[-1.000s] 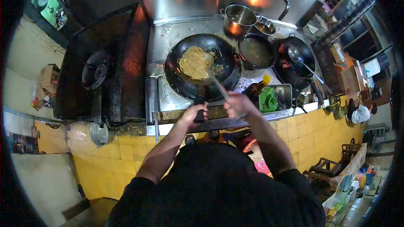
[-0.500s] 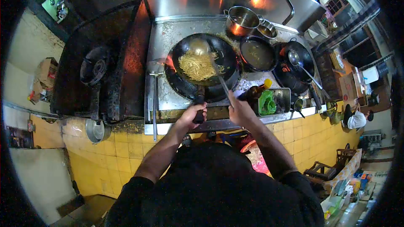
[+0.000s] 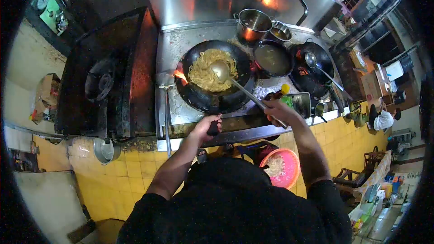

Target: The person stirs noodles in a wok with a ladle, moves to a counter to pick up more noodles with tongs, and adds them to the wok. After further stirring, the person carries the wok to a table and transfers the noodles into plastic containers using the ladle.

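Observation:
A dark wok (image 3: 192, 97) sits over a flame on the steel stove, filled in the middle with noodles (image 3: 203, 79). My left hand (image 3: 207, 126) is wrapped round the wok's black handle (image 3: 213, 128) at the front. In my right hand (image 3: 281, 112) is the long handle of a metal ladle (image 3: 220, 70), slanting across the wok. The ladle's bowl rests on the noodles. Just behind my right hand, partly hidden, stands a dark bottle with a yellow cap (image 3: 285, 88). Beside it is a metal tray (image 3: 305, 103) with something green in it.
A spatula (image 3: 167, 117) lies left of the wok. Behind and right are a steel pot (image 3: 254, 29), a small pan (image 3: 281, 31), a pan of liquid (image 3: 273, 58) and another wok (image 3: 312, 83) with a ladle (image 3: 323, 70). A pink basin (image 3: 294, 171) is below. Someone (image 3: 383, 119) sits far right.
The ladle's bowl has come from the wok's far side down onto the noodles, while my right hand has moved rightward. The noodles look more gathered. My left hand keeps the handle.

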Action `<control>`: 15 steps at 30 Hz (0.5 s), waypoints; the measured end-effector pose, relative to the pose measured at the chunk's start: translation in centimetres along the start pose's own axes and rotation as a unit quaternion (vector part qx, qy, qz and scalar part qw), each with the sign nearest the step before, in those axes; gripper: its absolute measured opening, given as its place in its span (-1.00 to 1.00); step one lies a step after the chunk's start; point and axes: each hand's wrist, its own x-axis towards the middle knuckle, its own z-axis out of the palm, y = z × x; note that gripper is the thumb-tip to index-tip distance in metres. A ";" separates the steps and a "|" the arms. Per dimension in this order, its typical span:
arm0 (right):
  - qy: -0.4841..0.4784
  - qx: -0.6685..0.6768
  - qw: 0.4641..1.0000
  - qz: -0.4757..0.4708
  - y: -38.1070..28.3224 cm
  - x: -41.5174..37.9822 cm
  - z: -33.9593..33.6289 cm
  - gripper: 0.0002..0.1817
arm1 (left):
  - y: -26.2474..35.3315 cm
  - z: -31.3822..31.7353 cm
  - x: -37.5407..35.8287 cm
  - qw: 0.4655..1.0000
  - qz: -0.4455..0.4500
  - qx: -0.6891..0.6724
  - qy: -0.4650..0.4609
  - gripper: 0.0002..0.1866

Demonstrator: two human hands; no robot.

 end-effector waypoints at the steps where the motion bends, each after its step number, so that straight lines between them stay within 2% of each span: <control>1: 0.013 0.055 0.998 -0.042 1.9 3.1 0.7 -0.75 | -0.2 0.1 0.0 1.000 0.006 -0.021 -0.009 -0.90; 2: 0.027 0.112 0.990 -0.083 4.0 6.7 2.3 -0.80 | -0.4 0.2 0.0 1.000 0.003 -0.019 -0.011 -0.90; 4: 0.024 0.269 0.963 -0.007 3.6 9.6 7.2 -0.89 | -0.3 0.2 0.4 0.999 -0.004 -0.028 0.021 -0.90; 5: 0.038 0.113 0.987 -0.106 1.6 7.2 8.5 -0.77 | -0.1 -0.2 0.8 1.000 -0.004 -0.023 0.020 -0.90; 6: 0.042 0.116 0.987 -0.107 2.7 6.7 7.0 -0.77 | 0.0 -0.9 1.2 0.999 -0.010 -0.034 -0.005 -0.90; 8: 0.017 0.014 0.991 -0.135 6.4 5.0 1.1 -0.58 | -0.2 -1.6 1.2 0.998 -0.018 -0.047 -0.030 -0.89; 10: 0.002 -0.074 0.997 -0.030 3.3 -0.6 -1.7 -0.45 | -0.1 -1.5 0.4 0.998 -0.011 -0.038 -0.051 -0.86; 11: 0.043 -0.132 0.989 -0.059 3.6 -0.5 -1.6 -0.45 | 0.5 -0.1 -1.5 0.999 -0.003 -0.045 -0.011 -0.88; 12: 0.084 -0.186 0.975 -0.085 4.2 -0.4 -1.5 -0.45 | 0.8 1.1 -3.4 0.998 0.003 -0.056 -0.025 -0.87; 13: 0.168 -0.303 0.926 -0.150 6.4 1.7 -1.4 -0.42 | 0.3 1.1 -4.5 0.999 -0.002 -0.032 -0.007 -0.86; 15: 0.163 -0.321 0.919 -0.160 2.9 -2.5 -0.4 -0.39 | -3.2 -0.6 -6.6 0.998 -0.014 0.064 0.023 -0.82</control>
